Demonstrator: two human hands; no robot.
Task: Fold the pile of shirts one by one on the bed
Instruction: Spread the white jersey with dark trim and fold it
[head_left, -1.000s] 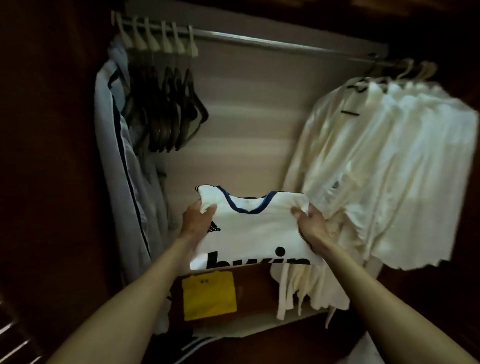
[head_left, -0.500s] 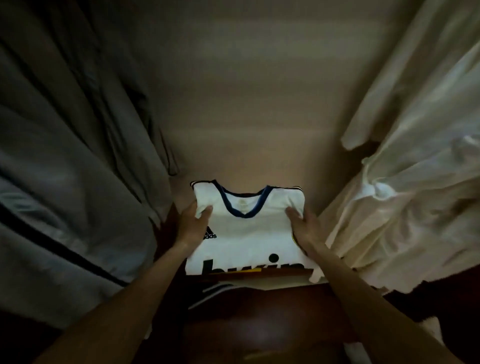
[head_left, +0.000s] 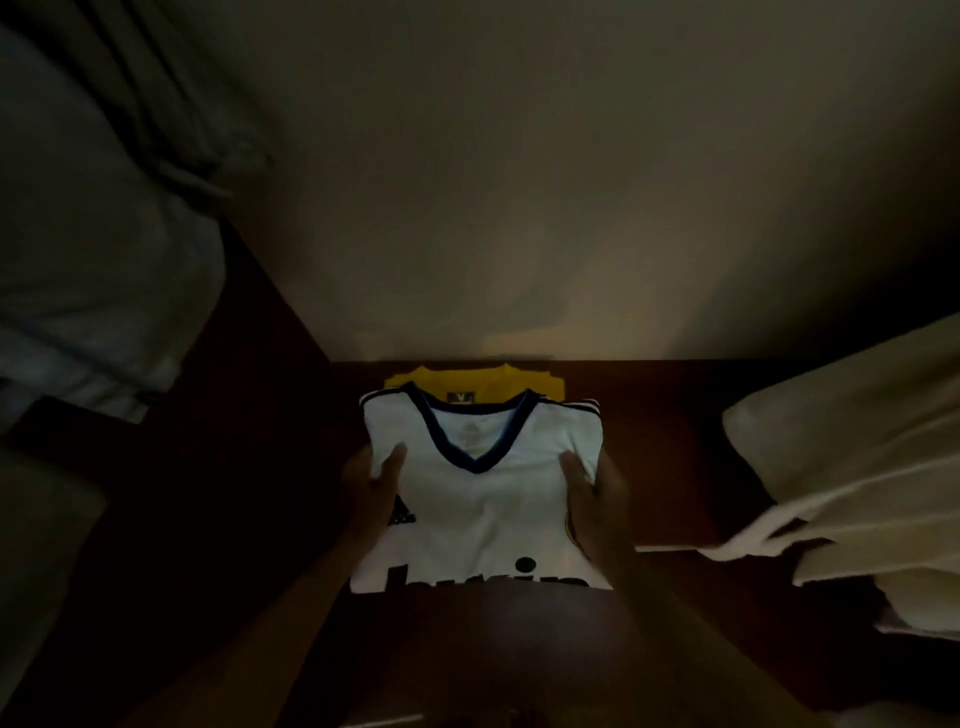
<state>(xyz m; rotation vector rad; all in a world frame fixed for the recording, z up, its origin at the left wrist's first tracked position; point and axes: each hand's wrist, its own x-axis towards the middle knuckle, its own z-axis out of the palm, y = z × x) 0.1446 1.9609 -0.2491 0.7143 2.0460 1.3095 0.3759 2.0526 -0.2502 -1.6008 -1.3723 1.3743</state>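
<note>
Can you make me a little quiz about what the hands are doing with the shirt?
1. True or false: both hands hold the white shirt.
2. Which colour is the shirt peeking out behind the white one? A) red B) yellow C) green
3. Fill in: the white shirt's collar is dark ____.

Key:
1. True. The left hand grips the shirt's left edge and the right hand grips its right edge.
2. B. A yellow shirt shows just past the collar, on the dark shelf.
3. Blue. The V-neck has a dark blue trim.
</note>
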